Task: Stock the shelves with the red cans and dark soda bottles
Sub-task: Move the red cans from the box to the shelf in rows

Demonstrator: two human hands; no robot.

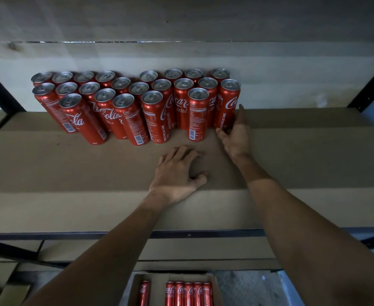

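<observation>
Cans (135, 102) are standing upright in a tight cluster at the back of the shelf (71, 173), roughly three rows deep, close to the back wall. Right hand (236, 138) is gripping the end can (229, 100) at the cluster's right front corner, with the thumb running up the can's right side and the fingers curling round its base. That can is sitting on the shelf, tight against its neighbours. Left hand (177, 175) is resting palm-down on the shelf board, in front of the cluster and apart from it. Its fingers are loosely bent and holding nothing. Below the shelf's front edge a box (135, 283) is sitting open with spare cans (188, 292) in it: one alone on the left, five side by side on the right. Dark posts (371, 85) are flanking the shelf on both sides.
</observation>
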